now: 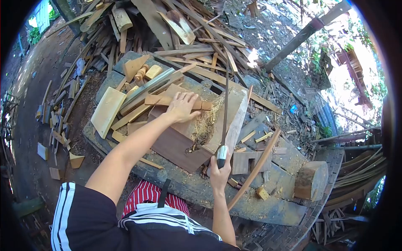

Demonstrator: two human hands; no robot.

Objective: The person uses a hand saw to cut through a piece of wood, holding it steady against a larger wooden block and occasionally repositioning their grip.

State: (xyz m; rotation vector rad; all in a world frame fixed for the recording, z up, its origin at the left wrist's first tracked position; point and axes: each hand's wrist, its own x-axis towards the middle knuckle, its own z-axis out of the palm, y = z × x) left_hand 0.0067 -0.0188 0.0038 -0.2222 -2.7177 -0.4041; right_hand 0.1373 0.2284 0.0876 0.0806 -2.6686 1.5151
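My left hand [182, 107] presses down on a shaped brown wood piece [158, 100], its fingers over the top and the thumb along the near side. Toward its right end the piece shows dark notches. My right hand [220, 173] is closed around the grey and black handle of a handsaw [225, 108]. The long, narrow blade points away from me, seen nearly edge-on, to the right of the wood piece and apart from it. Under my left hand lie flat brown boards [178, 146], with a heap of sawdust [205, 125] beside them.
A worn workbench [276, 209] carries a pale board [108, 112], several offcuts, a turned wooden piece [141, 73] and a wood block [311, 180] at the right. A long curved stick [256, 169] leans across the near edge. Scrap wood [184, 29] is piled behind.
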